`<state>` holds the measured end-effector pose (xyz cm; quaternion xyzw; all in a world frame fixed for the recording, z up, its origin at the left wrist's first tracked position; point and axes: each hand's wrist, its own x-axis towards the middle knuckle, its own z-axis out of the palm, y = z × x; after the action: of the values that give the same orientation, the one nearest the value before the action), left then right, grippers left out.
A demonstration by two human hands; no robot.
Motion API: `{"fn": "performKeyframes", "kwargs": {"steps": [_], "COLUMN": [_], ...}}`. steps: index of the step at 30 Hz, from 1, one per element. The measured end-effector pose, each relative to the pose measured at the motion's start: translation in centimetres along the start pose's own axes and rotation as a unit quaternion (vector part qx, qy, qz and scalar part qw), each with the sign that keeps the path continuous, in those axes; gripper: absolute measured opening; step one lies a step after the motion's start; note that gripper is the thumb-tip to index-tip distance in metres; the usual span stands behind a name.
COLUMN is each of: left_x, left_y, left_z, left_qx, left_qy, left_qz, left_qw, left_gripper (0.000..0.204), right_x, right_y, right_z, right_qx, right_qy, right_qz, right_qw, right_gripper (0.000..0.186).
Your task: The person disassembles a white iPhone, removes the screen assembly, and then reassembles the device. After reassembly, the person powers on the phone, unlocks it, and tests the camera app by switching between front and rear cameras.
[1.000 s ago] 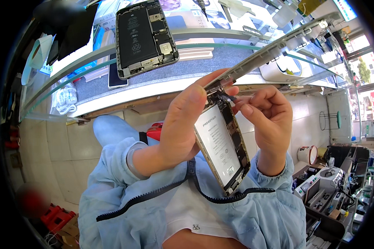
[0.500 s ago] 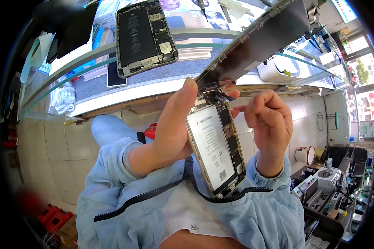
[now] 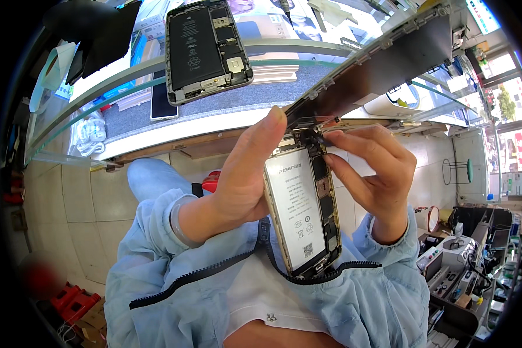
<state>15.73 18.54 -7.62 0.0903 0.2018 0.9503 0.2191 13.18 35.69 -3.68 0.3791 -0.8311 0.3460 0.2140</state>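
Observation:
My left hand point(image 3: 240, 174) holds an opened phone point(image 3: 334, 235) upright in front of my jacket. Its thumb points up against the raised screen assembly point(image 3: 383, 66), and its fingers go out of sight behind the phone. That screen tilts up and away to the right, dark inner side showing, joined near the top edge of the body. A white battery point(image 3: 297, 206) fills the left of the body, with dark boards beside it. At the upper right, my right hand point(image 3: 380, 165) has index finger and thumb on the phone's edge, around the dark flex cables point(image 3: 312, 141).
A second opened phone point(image 3: 196, 55) with a black battery lies on the glass counter point(image 3: 139, 72). Below the glass are boxes, a white phone point(image 3: 163, 101) and bundled white cables point(image 3: 89, 133). Repair equipment point(image 3: 455, 255) stands at right; a red case point(image 3: 78, 304) sits lower left.
My right hand has uncurled and come in to the phone's upper right edge, thumb and index finger now on it. The phone and screen have shifted slightly right, and the screen leans farther right.

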Motion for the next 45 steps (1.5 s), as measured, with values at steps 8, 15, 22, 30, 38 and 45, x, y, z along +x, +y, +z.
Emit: {"fn": "performKeyframes", "kwargs": {"steps": [8,15,22,30,38,45], "left_x": [-0.2,-0.1,0.2,0.1,0.0,-0.1], "left_y": [0.0,-0.2,-0.6,-1.2,-1.5,-1.0], "left_z": [0.2,0.7,0.7,1.0,0.9,0.4], "left_qx": [0.012,0.032,0.067,0.117,0.148,0.079], "left_qy": [0.013,0.016,0.017,0.039,0.037,0.024], "left_qz": [-0.004,0.004,0.043,0.106,0.132,0.087], "left_qw": [1.0,0.999,0.997,0.987,0.979,0.993], "left_gripper": [0.05,0.052,0.053,0.046,0.045,0.052], "right_x": [0.8,1.1,1.1,0.8,0.3,0.4], "right_y": [-0.6,-0.1,0.7,0.4,-0.5,-0.9], "right_z": [-0.7,-0.4,0.3,1.2,2.0,0.6], "right_qx": [0.053,0.218,0.321,0.258,0.092,0.223], "right_qy": [-0.079,-0.097,-0.095,-0.059,-0.021,-0.014], "right_qz": [0.136,0.307,0.356,0.321,0.229,0.266], "right_qw": [0.986,0.922,0.873,0.909,0.969,0.938], "right_gripper": [0.02,0.015,0.014,0.017,0.018,0.018]}}
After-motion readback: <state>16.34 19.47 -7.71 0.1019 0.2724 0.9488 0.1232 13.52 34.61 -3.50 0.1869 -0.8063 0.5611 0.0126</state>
